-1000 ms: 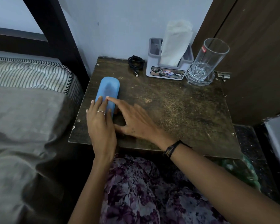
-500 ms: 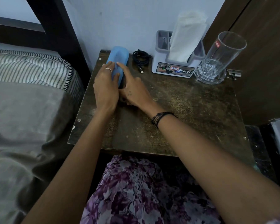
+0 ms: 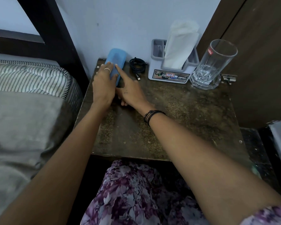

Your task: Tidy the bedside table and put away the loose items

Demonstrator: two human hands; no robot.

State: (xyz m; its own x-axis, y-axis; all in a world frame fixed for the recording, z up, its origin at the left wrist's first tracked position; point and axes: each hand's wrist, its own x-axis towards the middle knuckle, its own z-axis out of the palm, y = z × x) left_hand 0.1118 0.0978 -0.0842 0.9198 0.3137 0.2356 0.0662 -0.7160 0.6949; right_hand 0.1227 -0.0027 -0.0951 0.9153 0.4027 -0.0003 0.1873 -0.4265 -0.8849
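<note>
A light blue case [image 3: 116,58] lies at the back left corner of the dark wooden bedside table [image 3: 177,124], its far end against the wall. My left hand [image 3: 103,85] rests flat on the near end of the case, fingers straight. My right hand [image 3: 128,93] is beside it, its forefinger stretched along the case's right edge, the other fingers curled under on the table. A coiled black cable [image 3: 137,65] lies just right of the case.
A grey tissue holder [image 3: 170,70] with white tissue stands at the back, an empty clear glass [image 3: 212,65] to its right. A bed with a striped mattress [image 3: 28,78] is at the left, a brown door [image 3: 258,54] at the right.
Both hands have slid the blue case from the table's front left to its back left corner, up against the wall.
</note>
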